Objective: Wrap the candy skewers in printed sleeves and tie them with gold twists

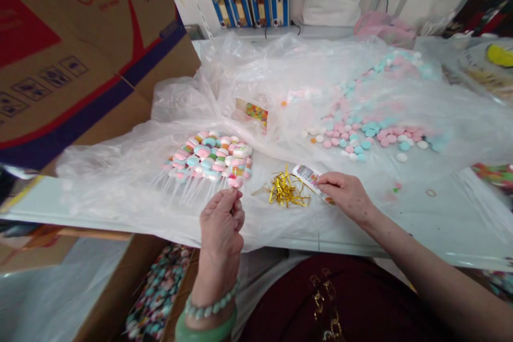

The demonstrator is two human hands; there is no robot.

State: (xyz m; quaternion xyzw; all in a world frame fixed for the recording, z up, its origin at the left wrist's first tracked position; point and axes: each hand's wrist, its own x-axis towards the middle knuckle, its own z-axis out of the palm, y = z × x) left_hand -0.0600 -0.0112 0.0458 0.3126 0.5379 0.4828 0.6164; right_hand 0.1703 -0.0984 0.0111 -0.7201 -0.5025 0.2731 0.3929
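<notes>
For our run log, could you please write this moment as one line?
left hand: holds candy skewer | right hand: holds printed white piece | between hands: gold strips

The table (449,224) is viewed from the wearer's head, forward and down, at close range. The shelving (295,4) behind is caught at the top.

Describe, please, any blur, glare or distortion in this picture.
Head view: print on the white packet too soft to read; whitish glare on the plastic sheet; far candies hazy; cardboard box leaning, probably wide-angle distortion; lower candies dim.
</notes>
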